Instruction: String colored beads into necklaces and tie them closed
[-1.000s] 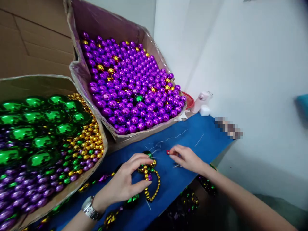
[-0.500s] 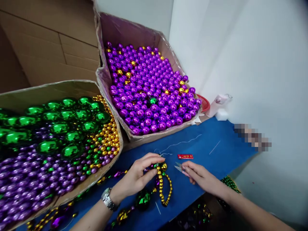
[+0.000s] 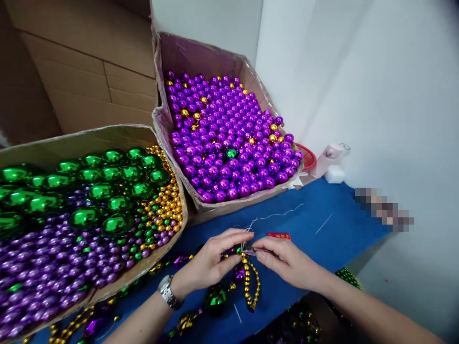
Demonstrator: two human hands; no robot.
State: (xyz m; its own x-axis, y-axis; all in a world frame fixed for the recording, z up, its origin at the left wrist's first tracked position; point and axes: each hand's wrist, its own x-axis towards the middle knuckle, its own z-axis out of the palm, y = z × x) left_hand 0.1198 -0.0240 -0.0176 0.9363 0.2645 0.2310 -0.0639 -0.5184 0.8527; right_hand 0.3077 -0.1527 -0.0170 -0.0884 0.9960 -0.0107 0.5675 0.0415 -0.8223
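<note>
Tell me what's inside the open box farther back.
In the rear box are mostly shiny purple balls, with scattered gold balls and one visible green ball. The top layer hides whatever lies deeper.

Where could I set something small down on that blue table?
The blue table is bare between the white block and the short loose thread. It's crowded around the left hand and right hand, with gold beads and red packet.

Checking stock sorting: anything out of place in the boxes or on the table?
Yes. A lone green ball and several gold balls sit among the purple balls in the rear cardboard box, odd in a nearly all-purple load. Short loose white threads lie on the blue table cover, like stray offcuts.
</note>
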